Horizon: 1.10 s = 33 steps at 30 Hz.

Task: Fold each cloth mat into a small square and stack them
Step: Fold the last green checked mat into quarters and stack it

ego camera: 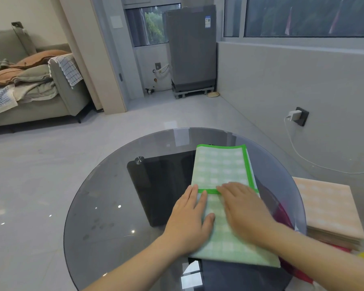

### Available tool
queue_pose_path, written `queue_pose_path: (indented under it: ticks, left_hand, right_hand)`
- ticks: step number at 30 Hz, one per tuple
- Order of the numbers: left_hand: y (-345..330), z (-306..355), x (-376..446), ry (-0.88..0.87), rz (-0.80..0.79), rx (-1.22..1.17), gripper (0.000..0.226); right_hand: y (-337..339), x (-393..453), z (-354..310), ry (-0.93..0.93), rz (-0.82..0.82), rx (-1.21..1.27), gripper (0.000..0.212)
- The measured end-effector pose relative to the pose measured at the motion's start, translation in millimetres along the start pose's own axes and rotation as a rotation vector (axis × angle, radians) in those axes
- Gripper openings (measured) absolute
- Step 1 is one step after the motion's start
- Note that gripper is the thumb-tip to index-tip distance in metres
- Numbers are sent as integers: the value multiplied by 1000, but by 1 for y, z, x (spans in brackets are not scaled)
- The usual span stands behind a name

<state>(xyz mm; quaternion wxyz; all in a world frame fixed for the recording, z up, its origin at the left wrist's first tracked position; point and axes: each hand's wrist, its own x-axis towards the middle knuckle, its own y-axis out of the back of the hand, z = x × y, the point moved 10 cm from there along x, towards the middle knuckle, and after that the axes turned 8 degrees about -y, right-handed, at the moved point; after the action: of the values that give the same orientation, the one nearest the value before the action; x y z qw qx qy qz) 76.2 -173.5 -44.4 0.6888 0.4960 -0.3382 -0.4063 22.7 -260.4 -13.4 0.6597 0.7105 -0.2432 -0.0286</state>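
So the big thing here is the round glass table [105,206], smoky grey, and everything else sits relative to that. Way behind it on the left there's a sofa [36,101] piled with blankets, and straight back from the table a grey washing machine [192,49] up on a stand. Just off the table's right edge there's a stack of cloth mats [332,215], peach-checked one on top, looks already folded square.

On the table itself, right-of-centre, lies the green checked mat [221,169] with the bright green border. It's partly folded, one bordered edge running across the middle of it.

Both hands are flat on it. The left hand [190,219] is spread out, fingers straight, fingertips landing right at that green edge, thumb resting on the cloth. The right hand [243,211] is the same deal, palm down, fingers stretched out and pressing next to the fold line. It's a bit blurry. Neither hand is gripping anything, just pressing.
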Motion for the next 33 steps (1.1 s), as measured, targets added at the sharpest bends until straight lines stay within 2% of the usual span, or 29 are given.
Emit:
queue_pose_path:
  ticks: [1,2,5,8,10,13,15,18,21,24,27,30,33]
  left_hand:
    - [-1,0,0,-2,0,14,95]
    - [-1,0,0,-2,0,28,94]
    - [-3,0,0,0,-22,57,93]
    - [-3,1,0,6,-34,77,81]
    - [-1,1,1,7,-36,79,78]
    - [9,2,3,-20,6,139,89]
    - [19,3,7,-52,45,184,88]
    - [34,10,16,-137,146,180,69]
    - [34,10,24,-133,154,105,43]
    - [34,-3,33,26,196,-132,25]
    - [37,-24,39,274,311,-370,15]
    - [38,-45,42,465,403,-500,14]
    - [34,-61,46,588,406,-505,9]
  right_hand:
    - [-4,-8,-4,-18,-21,9,39]
    - [-11,-14,-6,-46,-90,16,50]
    - [-21,-27,0,-68,-230,57,96]
    - [-21,-25,23,-115,-256,38,112]
    - [-25,-27,37,-161,-278,16,114]
    - [-19,-28,52,-242,-277,13,108]
    - [-10,-25,53,-235,-214,-81,102]
    - [9,-21,42,-182,-75,-143,60]
    - [17,-17,33,-192,-90,110,44]
    - [6,-11,53,-373,-209,355,43]
    - [5,1,76,-549,-183,483,40]
    - [0,11,101,-704,-170,538,29]
    - [-9,17,117,-800,-148,608,18]
